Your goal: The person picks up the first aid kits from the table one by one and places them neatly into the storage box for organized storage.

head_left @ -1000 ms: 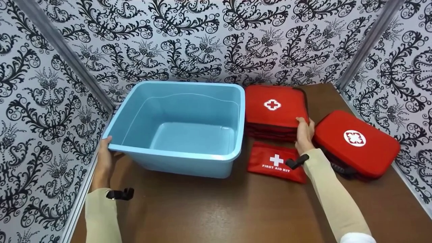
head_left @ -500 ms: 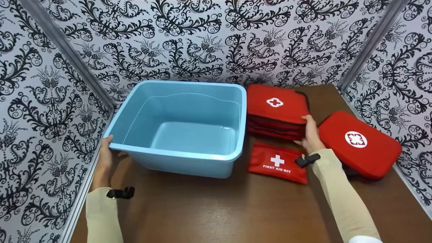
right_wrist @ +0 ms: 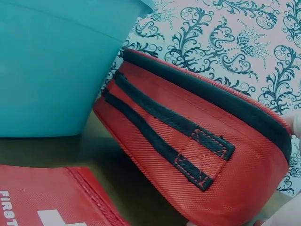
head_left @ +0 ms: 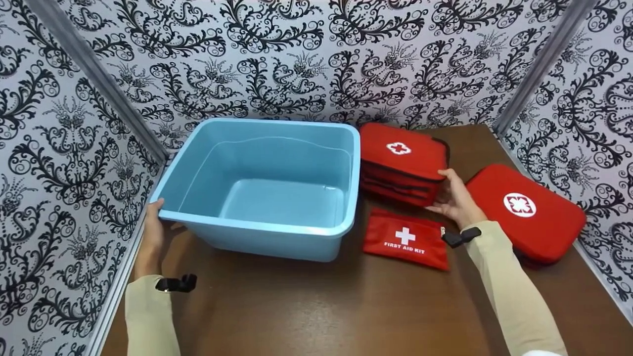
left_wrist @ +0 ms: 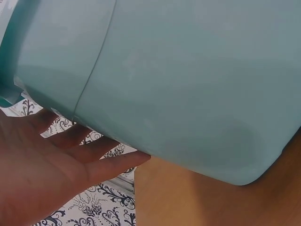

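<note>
A light-blue plastic tub (head_left: 277,244) stands on the table at left centre. My left hand (head_left: 151,237) holds its near-left corner, thumb over the rim and fingers along the outer wall in the left wrist view. To the tub's right is a red first aid bag (head_left: 420,158) with black trim and a white-outlined cross. My right hand (head_left: 460,198) grips its right end, thumb at the top edge and fingers low. In the right wrist view the bag is tilted, its strapped front side showing, with shadow beneath it.
A flat red first aid pouch (head_left: 395,252) lies in front of the bag. Right of my right hand lies a red hard-looking first aid case (head_left: 549,217). Patterned walls (head_left: 277,64) enclose the brown table (head_left: 296,306) at the back and sides.
The red bag's near-right end has come up and tilted, baring more of its front side. My right hand has shifted from its side to its near-right corner. The left hand stays put.
</note>
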The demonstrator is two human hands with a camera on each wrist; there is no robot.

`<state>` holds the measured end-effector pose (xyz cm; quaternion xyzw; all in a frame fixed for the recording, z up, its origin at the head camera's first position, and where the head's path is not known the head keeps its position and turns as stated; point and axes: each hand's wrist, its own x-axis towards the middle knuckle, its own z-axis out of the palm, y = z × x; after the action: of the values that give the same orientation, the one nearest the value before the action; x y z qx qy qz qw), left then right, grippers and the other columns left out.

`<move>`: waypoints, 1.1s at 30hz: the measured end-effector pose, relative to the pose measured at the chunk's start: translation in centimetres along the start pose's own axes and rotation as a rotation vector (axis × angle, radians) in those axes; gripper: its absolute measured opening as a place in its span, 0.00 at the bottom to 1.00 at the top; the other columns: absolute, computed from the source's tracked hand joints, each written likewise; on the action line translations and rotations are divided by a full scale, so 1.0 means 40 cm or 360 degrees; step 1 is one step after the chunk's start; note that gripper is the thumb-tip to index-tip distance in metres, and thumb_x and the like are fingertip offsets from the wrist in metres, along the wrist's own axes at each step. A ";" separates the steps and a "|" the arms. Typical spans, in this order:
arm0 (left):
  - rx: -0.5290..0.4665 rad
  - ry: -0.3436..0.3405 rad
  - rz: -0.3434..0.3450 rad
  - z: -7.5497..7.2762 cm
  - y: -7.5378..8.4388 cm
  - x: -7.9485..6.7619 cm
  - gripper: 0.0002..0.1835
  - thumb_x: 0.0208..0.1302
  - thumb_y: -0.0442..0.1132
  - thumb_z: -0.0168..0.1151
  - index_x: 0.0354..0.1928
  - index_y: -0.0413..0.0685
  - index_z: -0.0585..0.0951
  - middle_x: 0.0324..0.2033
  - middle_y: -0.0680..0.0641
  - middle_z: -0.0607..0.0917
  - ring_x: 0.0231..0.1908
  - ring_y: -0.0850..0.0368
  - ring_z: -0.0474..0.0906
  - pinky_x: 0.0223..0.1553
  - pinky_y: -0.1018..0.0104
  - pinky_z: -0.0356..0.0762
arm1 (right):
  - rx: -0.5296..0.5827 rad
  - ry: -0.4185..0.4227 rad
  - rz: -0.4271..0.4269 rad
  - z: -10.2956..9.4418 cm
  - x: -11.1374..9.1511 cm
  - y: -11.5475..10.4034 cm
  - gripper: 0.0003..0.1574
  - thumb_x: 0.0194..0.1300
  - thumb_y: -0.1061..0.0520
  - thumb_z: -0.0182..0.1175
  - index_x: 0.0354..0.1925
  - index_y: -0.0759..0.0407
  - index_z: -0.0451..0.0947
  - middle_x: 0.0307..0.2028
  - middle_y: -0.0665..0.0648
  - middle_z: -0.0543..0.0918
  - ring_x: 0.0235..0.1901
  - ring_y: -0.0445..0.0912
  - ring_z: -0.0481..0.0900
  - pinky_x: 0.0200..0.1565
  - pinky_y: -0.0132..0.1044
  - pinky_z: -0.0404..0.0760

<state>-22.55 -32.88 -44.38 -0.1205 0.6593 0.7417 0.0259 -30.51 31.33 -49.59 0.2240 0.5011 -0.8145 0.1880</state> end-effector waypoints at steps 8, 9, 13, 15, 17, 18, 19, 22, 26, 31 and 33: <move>0.0000 0.0003 0.0012 -0.001 -0.002 0.000 0.36 0.67 0.60 0.30 0.71 0.53 0.39 0.70 0.39 0.43 0.68 0.46 0.47 0.55 0.55 0.61 | 0.0044 -0.0037 -0.0061 -0.043 0.039 0.015 0.32 0.54 0.39 0.58 0.54 0.48 0.63 0.53 0.52 0.69 0.51 0.52 0.72 0.52 0.52 0.74; 0.0007 0.0000 0.0019 -0.002 -0.004 0.000 0.35 0.67 0.60 0.29 0.71 0.53 0.39 0.69 0.39 0.43 0.67 0.46 0.47 0.55 0.55 0.62 | 0.0039 -0.0042 -0.0076 -0.053 0.047 0.018 0.31 0.54 0.39 0.58 0.53 0.48 0.65 0.52 0.53 0.70 0.50 0.53 0.73 0.50 0.52 0.75; 0.0047 -0.0015 0.0049 -0.006 -0.011 -0.002 0.35 0.67 0.61 0.29 0.71 0.55 0.41 0.69 0.38 0.44 0.67 0.44 0.49 0.52 0.56 0.65 | 0.0081 0.0005 -0.0087 -0.043 0.019 0.019 0.29 0.54 0.39 0.59 0.52 0.45 0.65 0.51 0.52 0.70 0.49 0.53 0.75 0.50 0.54 0.75; 0.0044 -0.0019 0.0057 -0.007 -0.012 -0.003 0.35 0.67 0.61 0.29 0.71 0.54 0.42 0.68 0.38 0.46 0.66 0.43 0.50 0.51 0.57 0.67 | 0.0107 0.0035 -0.0081 -0.021 -0.019 0.013 0.30 0.55 0.39 0.59 0.53 0.44 0.63 0.51 0.50 0.67 0.51 0.53 0.72 0.53 0.53 0.73; 0.0042 -0.0020 0.0062 -0.008 -0.012 -0.002 0.35 0.67 0.61 0.29 0.71 0.54 0.43 0.68 0.38 0.47 0.65 0.43 0.51 0.50 0.59 0.68 | 0.0133 0.0057 -0.0089 -0.003 -0.055 0.006 0.29 0.56 0.39 0.58 0.53 0.43 0.61 0.51 0.49 0.64 0.53 0.52 0.69 0.56 0.51 0.71; 0.0041 -0.0024 0.0066 -0.008 -0.012 -0.002 0.35 0.67 0.61 0.30 0.71 0.54 0.43 0.68 0.37 0.47 0.65 0.43 0.52 0.50 0.59 0.68 | 0.0132 0.0050 -0.0095 0.003 -0.069 0.002 0.28 0.56 0.39 0.57 0.52 0.43 0.60 0.51 0.48 0.64 0.53 0.51 0.67 0.57 0.51 0.70; 0.0037 -0.0023 0.0070 -0.008 -0.011 -0.002 0.35 0.67 0.61 0.30 0.70 0.53 0.44 0.68 0.37 0.47 0.65 0.43 0.52 0.50 0.59 0.69 | 0.0126 0.0053 -0.0109 0.008 -0.081 -0.001 0.26 0.57 0.40 0.56 0.51 0.43 0.61 0.51 0.48 0.63 0.53 0.51 0.67 0.57 0.50 0.69; 0.0034 -0.0026 0.0076 -0.007 -0.010 -0.003 0.34 0.68 0.60 0.29 0.70 0.53 0.44 0.67 0.37 0.48 0.64 0.42 0.52 0.50 0.58 0.68 | 0.0107 0.0064 -0.0147 0.016 -0.107 -0.012 0.21 0.59 0.41 0.55 0.48 0.42 0.64 0.49 0.48 0.64 0.50 0.50 0.68 0.57 0.50 0.70; 0.0008 -0.0033 0.0079 -0.005 -0.008 -0.002 0.34 0.68 0.59 0.29 0.70 0.52 0.44 0.67 0.37 0.48 0.65 0.43 0.52 0.51 0.56 0.68 | 0.0109 0.0087 -0.0209 0.017 -0.129 -0.024 0.19 0.59 0.43 0.57 0.46 0.43 0.66 0.47 0.49 0.67 0.45 0.49 0.73 0.53 0.50 0.73; -0.0026 -0.0001 0.0066 -0.004 -0.005 -0.002 0.33 0.68 0.59 0.31 0.70 0.53 0.44 0.65 0.39 0.50 0.63 0.45 0.54 0.49 0.57 0.69 | 0.0139 0.0057 -0.0227 0.010 -0.150 -0.037 0.19 0.58 0.43 0.57 0.46 0.44 0.66 0.45 0.50 0.70 0.45 0.50 0.73 0.52 0.49 0.74; -0.0026 0.0008 0.0056 -0.004 -0.005 -0.002 0.32 0.68 0.58 0.31 0.69 0.53 0.45 0.64 0.40 0.52 0.62 0.46 0.55 0.49 0.58 0.70 | 0.0159 0.0042 -0.0218 0.009 -0.160 -0.041 0.18 0.58 0.43 0.57 0.45 0.45 0.67 0.44 0.49 0.73 0.45 0.50 0.74 0.51 0.49 0.75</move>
<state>-22.40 -32.99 -44.57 -0.1109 0.6553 0.7471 0.0102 -26.16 32.25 -44.71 0.2090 0.4764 -0.8464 0.1138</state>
